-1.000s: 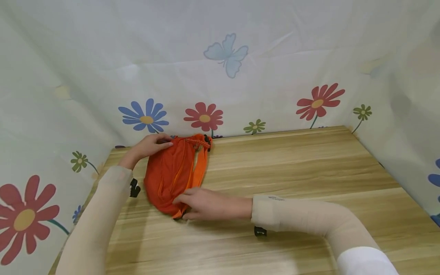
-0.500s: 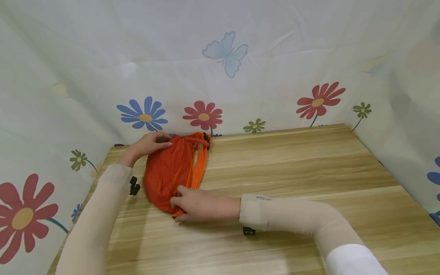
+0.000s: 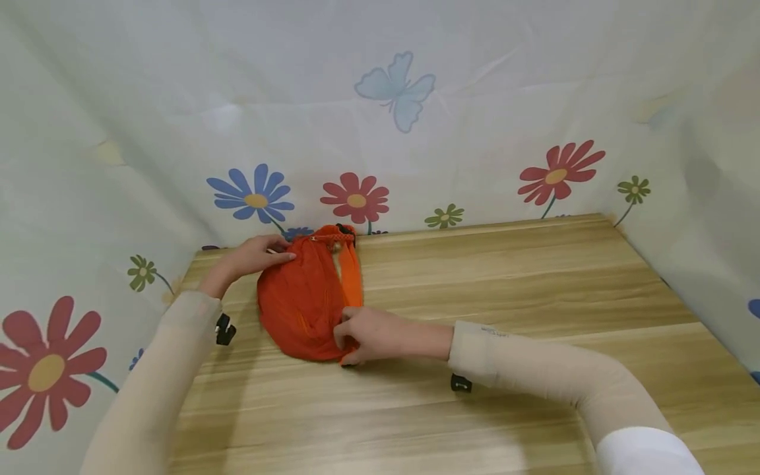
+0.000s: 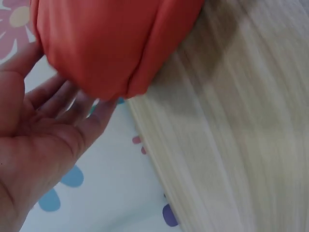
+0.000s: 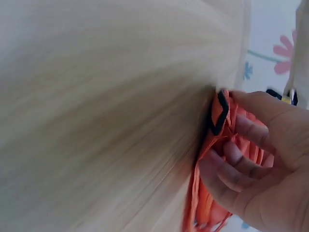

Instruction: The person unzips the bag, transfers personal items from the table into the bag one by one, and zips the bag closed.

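Note:
A red-orange waist bag (image 3: 297,300) with an orange strap (image 3: 351,277) lies at the back left of the wooden table. My left hand (image 3: 258,256) holds its far left edge, thumb on the near face and fingers behind; in the left wrist view, the fingers of that hand (image 4: 53,116) curve against the red fabric (image 4: 106,43). At the bag's near right corner, my right hand (image 3: 380,335) pinches the fabric. The right wrist view has the right hand (image 5: 270,159) curled around the orange edge, beside a black-trimmed end (image 5: 220,113).
The table (image 3: 505,284) extends to the right and toward me. A white curtain (image 3: 475,119) printed with flowers and a butterfly stands along its back and sides. Each wrist carries a small black mount, one at the left wrist (image 3: 224,330) and one at the right (image 3: 460,382).
The bag's near end has swung right and slightly away with my right hand, and its front has bulged and turned. My left hand has stayed at the far left edge.

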`<move>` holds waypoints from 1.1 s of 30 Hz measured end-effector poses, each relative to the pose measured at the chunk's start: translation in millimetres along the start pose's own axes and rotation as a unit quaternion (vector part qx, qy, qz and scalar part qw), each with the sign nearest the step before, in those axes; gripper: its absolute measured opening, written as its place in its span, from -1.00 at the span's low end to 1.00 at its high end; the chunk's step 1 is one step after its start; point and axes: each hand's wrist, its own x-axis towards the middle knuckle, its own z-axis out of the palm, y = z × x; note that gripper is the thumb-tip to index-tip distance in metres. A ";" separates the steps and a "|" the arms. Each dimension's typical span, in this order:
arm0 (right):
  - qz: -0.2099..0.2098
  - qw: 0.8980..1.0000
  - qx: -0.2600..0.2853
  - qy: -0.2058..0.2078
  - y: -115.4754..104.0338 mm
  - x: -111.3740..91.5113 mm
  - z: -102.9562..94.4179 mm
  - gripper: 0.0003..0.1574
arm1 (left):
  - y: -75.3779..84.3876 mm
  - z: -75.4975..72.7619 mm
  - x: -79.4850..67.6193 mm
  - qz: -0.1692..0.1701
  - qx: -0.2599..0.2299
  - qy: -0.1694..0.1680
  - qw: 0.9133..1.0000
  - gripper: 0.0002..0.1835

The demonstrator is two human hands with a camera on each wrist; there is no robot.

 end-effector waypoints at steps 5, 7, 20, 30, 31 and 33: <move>0.055 0.996 0.066 0.033 13.3 -8.9 -5.2 -0.68 | -2.6 -4.1 -3.9 -0.003 -0.015 0.011 1.000 -0.39; 0.093 0.990 0.100 0.030 13.6 -9.7 -4.7 -0.50 | -5.0 -4.6 -1.5 -0.007 -0.031 0.019 0.999 -0.36; 0.183 0.972 0.148 0.003 11.5 -6.0 0.5 -0.44 | -9.4 1.3 9.4 -0.018 -0.080 -0.056 0.995 -0.33; 0.227 0.963 0.144 -0.031 60.8 -44.7 -30.6 -0.40 | -0.9 -6.5 -23.8 -0.077 -0.195 -0.213 0.954 -0.46; 0.236 0.961 0.141 -0.032 66.4 -49.2 -34.3 -0.43 | -1.7 -7.7 -27.4 -0.090 -0.209 -0.228 0.947 -0.47; 0.256 0.956 0.138 -0.026 77.1 -56.7 -37.6 -0.45 | -4.8 -9.9 -34.1 -0.099 -0.219 -0.238 0.941 -0.49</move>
